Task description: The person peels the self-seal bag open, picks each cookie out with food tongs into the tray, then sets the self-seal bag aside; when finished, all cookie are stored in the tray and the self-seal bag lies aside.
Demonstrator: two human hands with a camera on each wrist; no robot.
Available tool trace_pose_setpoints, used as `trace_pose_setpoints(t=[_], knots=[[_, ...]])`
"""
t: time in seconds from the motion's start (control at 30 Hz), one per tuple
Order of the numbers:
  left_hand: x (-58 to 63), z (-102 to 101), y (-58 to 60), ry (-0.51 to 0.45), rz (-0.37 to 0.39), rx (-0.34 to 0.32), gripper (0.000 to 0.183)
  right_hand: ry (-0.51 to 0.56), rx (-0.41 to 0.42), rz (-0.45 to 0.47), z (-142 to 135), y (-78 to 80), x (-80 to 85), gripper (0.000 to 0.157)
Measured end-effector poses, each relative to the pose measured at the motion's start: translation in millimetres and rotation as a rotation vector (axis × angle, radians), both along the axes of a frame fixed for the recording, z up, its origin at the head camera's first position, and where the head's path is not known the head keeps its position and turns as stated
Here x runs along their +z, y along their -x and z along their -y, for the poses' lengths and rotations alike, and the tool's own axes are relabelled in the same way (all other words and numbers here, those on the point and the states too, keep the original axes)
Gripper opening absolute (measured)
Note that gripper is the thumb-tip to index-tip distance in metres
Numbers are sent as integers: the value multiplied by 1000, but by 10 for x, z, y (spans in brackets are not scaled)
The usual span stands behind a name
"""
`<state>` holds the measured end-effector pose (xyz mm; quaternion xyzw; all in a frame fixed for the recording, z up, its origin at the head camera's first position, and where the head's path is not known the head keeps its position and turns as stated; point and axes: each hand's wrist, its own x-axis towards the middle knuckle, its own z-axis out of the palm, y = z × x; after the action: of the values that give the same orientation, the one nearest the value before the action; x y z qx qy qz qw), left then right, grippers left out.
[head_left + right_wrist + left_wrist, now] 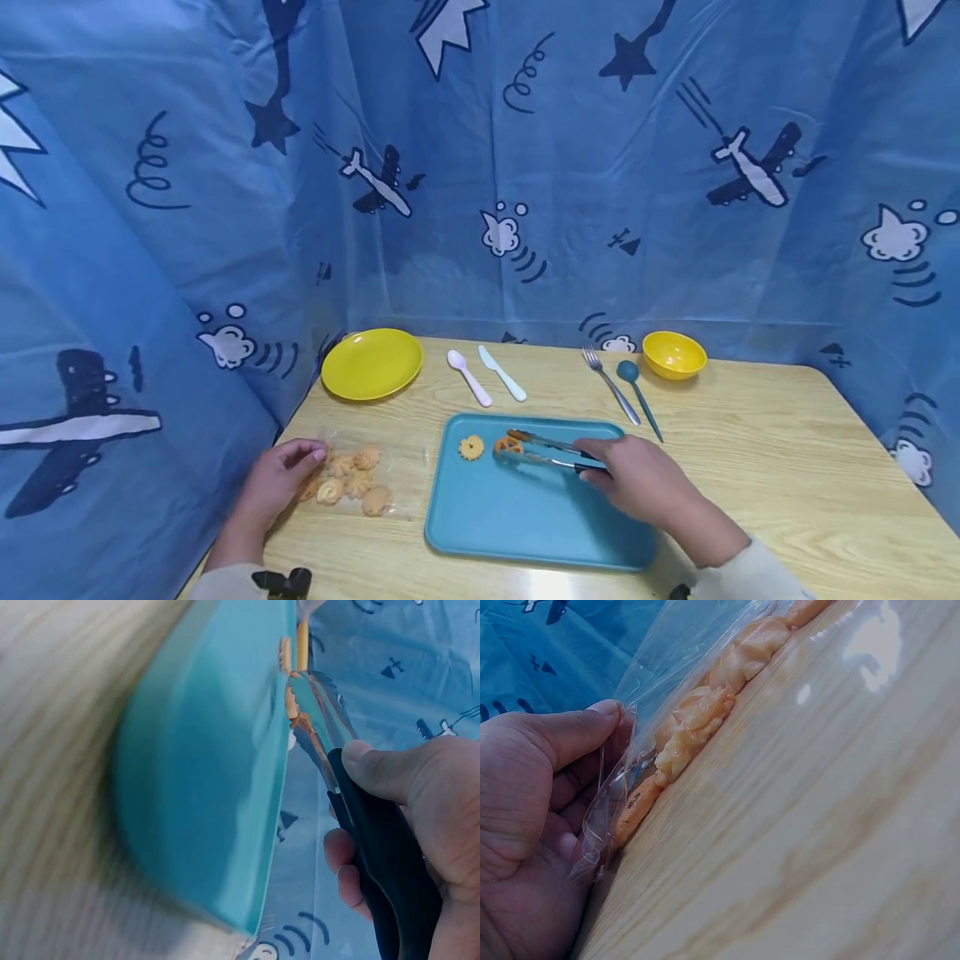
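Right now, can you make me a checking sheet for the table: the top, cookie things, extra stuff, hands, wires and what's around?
Surface: light wooden table.
Job's things: clear bag with cookies; blue-green tray bearing a pale cookie and an orange-brown cookie at the tips of the tongs.
Clutter: yellow plate, yellow bowl, pale pink spoon, pale knife, fork, dark teal spoon.
Hands: left hand pinches the bag; right hand grips the tongs.
Cables: nothing seen.
Surroundings: blue curtain with planes.

Right wrist view crops the tongs (379, 817) below (the tabletop (60, 787) is blurred)
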<state>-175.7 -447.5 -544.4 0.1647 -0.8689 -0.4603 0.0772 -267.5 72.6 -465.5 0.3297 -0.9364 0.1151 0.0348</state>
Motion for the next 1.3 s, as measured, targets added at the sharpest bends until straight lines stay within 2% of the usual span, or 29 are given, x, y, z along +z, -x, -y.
trace_pose_setpoints(t=[0.2,0.47,0.63,0.77,0.9,1.1,1.3], knots=[[39,-9,-22,-7,32,20,43,-5,5,-19,-21,11,-55,35],[30,-51,-22,-32,27,2,43,12,12,-3,-16,9,-94,39],[19,-20,-20,-24,22,-7,41,59,68,-10,55,-18,-77,42],[18,11,-9,-15,22,-11,42,78,175,7,294,-71,-6,39],[38,35,1,-19,6,-18,43,23,272,38,664,-115,62,41],[57,15,-3,8,-18,-26,42,-67,326,58,1141,-107,112,40],[31,-18,-50,13,-29,-26,38,-89,392,76,1345,-103,97,43]])
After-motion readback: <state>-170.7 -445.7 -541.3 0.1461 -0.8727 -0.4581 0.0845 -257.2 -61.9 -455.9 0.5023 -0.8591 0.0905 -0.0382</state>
